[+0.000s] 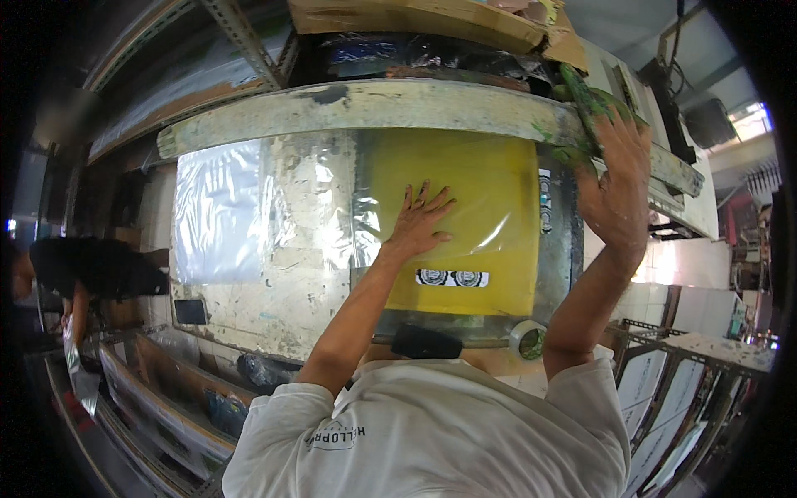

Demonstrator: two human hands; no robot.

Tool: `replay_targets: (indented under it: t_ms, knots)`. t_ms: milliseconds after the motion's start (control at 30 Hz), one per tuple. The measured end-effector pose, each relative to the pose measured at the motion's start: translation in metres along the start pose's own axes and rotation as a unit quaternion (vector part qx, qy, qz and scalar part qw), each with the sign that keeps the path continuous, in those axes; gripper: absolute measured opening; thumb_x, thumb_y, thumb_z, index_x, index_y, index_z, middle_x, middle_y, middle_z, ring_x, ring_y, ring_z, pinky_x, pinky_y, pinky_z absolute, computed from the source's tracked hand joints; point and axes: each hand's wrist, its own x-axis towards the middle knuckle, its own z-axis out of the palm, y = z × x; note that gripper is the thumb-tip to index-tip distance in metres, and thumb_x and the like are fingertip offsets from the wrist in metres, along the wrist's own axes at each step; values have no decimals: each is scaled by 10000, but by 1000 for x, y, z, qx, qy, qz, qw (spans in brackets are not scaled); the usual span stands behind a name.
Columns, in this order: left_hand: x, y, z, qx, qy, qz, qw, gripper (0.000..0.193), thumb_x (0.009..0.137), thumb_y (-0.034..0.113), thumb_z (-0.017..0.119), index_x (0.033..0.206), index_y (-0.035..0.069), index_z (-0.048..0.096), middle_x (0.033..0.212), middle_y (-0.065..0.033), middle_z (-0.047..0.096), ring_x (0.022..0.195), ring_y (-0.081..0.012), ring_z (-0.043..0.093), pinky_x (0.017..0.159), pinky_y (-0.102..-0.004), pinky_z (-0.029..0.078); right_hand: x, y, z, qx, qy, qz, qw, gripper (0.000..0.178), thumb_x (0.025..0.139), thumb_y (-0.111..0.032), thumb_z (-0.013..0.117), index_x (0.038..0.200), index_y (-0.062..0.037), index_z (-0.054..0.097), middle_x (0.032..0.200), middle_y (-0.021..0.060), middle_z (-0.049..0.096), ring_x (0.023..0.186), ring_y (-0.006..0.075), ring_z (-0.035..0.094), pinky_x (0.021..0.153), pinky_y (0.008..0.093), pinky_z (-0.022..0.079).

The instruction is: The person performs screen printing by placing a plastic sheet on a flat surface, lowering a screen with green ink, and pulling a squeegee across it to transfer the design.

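Flat and open is the grip of the left hand (421,217): its fingers are spread and the palm presses on a clear plastic sheet (328,207) that lies over the yellow screen (465,207) in its raised frame (365,104). The right hand (618,178) is up at the frame's right corner, near a green-stained tool (585,100); I cannot tell if its fingers close on something, because the edge hides them. Below the screen stands a roll of tape (528,339) beside a dark block (425,342). To do this well, I think the palm should smooth the film from the centre outward, with even pressure, while the other hand keeps the frame steady, so that no wrinkles remain.
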Motion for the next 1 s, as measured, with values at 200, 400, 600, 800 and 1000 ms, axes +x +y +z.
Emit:
replay_targets:
  t_ms: [200,400,600,800,1000]
  knots:
    - [22,22,10,-18,-49,33,998,745,752,432,688,1393,190,396,1518,-16,222,1415,-333,59,1137,-558,12,1,-4,-3,13,-13,28,999,495,777,-180,658,1231,-20,542,1298,233,499,1257,408,407,1095,543,174]
    - [16,32,14,-26,-60,56,996,746,748,416,693,1393,187,396,1522,-2,213,1421,-308,43,1142,-546,-12,1,-8,-7,20,-23,34,999,494,794,-200,653,1235,-11,536,1304,226,497,1267,400,401,1091,553,177]
    - [13,31,15,-35,-60,76,995,751,735,410,701,1387,181,407,1521,-5,217,1421,-307,46,1142,-544,-18,-3,-1,-1,-8,-12,14,1000,493,793,-198,652,1232,-8,537,1298,220,504,1268,382,408,1087,559,180]
    - [16,34,13,-37,-64,84,994,742,724,405,710,1370,169,432,1518,-4,227,1418,-311,68,1143,-540,-10,-2,4,7,-17,83,-82,993,447,711,-136,670,1130,-9,580,1140,207,582,1056,389,512,912,483,326]
    - [13,36,13,-38,-62,97,993,751,725,415,708,1371,155,427,1519,-4,223,1418,-312,68,1141,-552,1,-1,1,5,0,76,-81,994,461,698,-135,674,1130,-5,581,1139,205,584,1068,387,513,922,487,324]
